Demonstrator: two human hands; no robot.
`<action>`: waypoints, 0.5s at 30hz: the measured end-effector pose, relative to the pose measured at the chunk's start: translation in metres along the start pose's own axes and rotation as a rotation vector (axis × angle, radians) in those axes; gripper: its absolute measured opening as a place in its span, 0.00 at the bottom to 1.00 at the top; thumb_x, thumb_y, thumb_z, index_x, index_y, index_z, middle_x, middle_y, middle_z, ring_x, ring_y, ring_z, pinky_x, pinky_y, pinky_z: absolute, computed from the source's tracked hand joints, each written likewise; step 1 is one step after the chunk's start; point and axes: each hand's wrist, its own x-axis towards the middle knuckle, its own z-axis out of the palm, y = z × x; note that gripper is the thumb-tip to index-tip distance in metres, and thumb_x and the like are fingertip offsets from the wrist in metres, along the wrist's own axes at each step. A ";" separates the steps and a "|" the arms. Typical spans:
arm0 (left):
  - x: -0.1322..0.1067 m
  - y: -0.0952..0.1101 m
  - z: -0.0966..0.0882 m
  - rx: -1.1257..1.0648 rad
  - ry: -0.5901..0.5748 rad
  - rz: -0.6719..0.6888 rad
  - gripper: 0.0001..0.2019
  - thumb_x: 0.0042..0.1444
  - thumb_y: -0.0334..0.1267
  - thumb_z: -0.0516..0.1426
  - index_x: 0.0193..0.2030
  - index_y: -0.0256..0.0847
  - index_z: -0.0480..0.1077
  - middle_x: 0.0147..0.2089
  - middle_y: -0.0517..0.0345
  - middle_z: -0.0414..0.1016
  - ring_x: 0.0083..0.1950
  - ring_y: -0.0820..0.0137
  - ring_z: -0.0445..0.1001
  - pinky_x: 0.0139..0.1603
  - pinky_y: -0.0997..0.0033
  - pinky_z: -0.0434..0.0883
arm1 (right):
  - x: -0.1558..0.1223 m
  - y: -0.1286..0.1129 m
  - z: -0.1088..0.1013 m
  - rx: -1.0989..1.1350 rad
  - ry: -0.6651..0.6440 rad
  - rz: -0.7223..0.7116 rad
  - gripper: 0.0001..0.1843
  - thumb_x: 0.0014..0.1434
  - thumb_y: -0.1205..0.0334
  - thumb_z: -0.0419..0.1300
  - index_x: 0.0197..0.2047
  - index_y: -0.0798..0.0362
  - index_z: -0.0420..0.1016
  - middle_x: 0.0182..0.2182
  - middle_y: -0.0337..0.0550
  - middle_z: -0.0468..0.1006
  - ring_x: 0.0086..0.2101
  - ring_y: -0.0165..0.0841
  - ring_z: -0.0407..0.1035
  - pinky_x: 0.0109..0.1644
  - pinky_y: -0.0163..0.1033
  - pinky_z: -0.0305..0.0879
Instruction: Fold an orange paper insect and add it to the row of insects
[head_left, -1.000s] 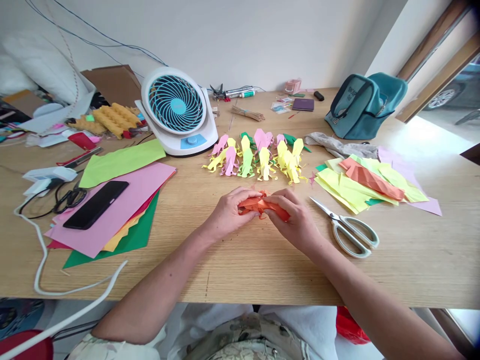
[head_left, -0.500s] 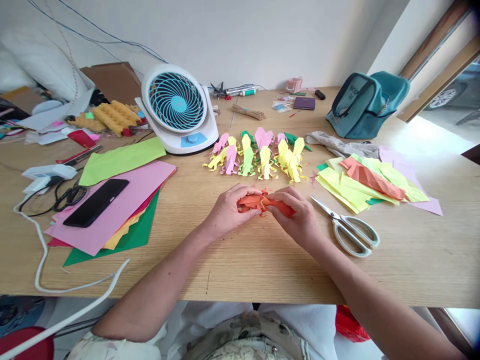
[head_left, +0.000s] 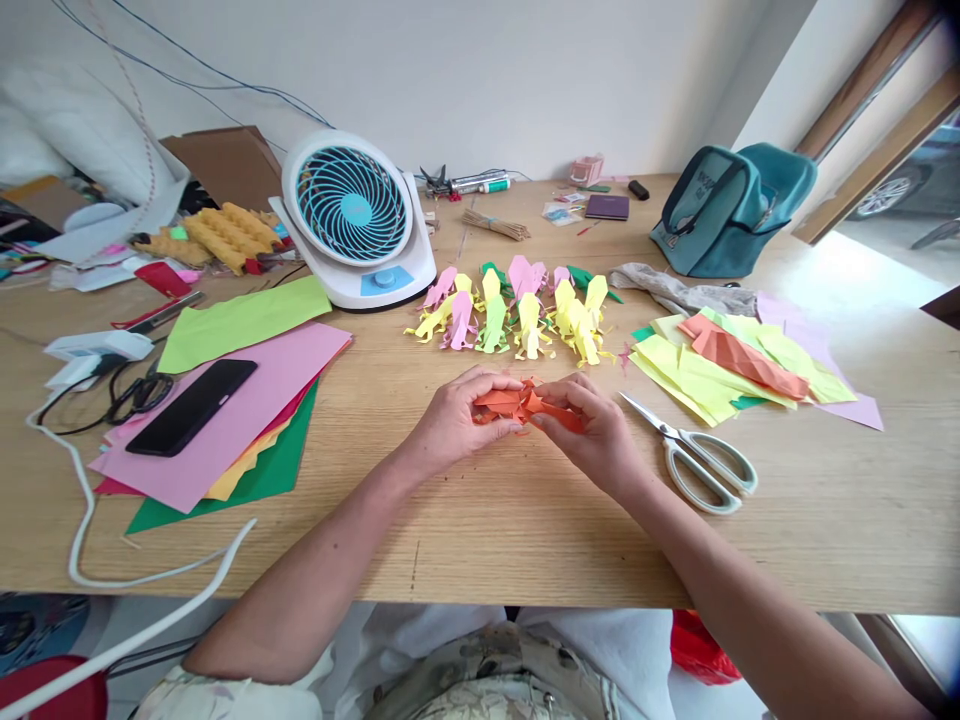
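An orange folded-paper figure (head_left: 501,402) is held above the wooden table, between both hands. My left hand (head_left: 457,420) pinches its left end with thumb and fingers; my right hand (head_left: 589,425) grips the right end. Fingers cover parts of the paper, and thin cut strips stick out at its middle. Beyond the hands stand several pink, yellow and green folded-paper figures (head_left: 529,325) in a cluster. White-handled scissors (head_left: 709,465) lie beside my right hand, blades pointing up and left.
To the right lies a pile of yellow, green and orange paper (head_left: 690,375), with a teal bag (head_left: 720,215) behind. On the left, a black phone (head_left: 191,407) rests on pink sheets (head_left: 300,375). A white fan (head_left: 352,215) stands at the back; a white cable (head_left: 81,500) crosses the left edge.
My right hand has shifted its grip a little, and the paper's right part is now turned and shows a different fold at the middle. The left hand stays nearly still.
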 end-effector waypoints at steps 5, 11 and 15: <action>0.000 0.000 0.001 -0.020 0.008 -0.001 0.19 0.51 0.35 0.68 0.51 0.41 0.76 0.49 0.50 0.76 0.52 0.64 0.76 0.52 0.66 0.73 | -0.001 0.000 0.000 0.060 -0.022 0.045 0.12 0.62 0.59 0.63 0.49 0.48 0.75 0.42 0.44 0.74 0.42 0.35 0.72 0.44 0.41 0.70; -0.001 0.001 0.002 -0.020 0.008 0.002 0.18 0.52 0.34 0.67 0.50 0.42 0.76 0.49 0.51 0.76 0.52 0.64 0.76 0.52 0.66 0.74 | -0.001 0.002 0.002 0.218 -0.081 0.097 0.13 0.62 0.59 0.63 0.50 0.48 0.72 0.49 0.45 0.70 0.37 0.31 0.75 0.41 0.40 0.73; -0.001 0.001 0.002 -0.031 0.002 -0.003 0.18 0.52 0.35 0.67 0.51 0.42 0.76 0.50 0.51 0.76 0.52 0.64 0.76 0.52 0.66 0.74 | 0.001 0.001 0.001 0.140 -0.058 0.049 0.10 0.62 0.60 0.62 0.47 0.48 0.74 0.46 0.45 0.71 0.38 0.32 0.73 0.41 0.39 0.73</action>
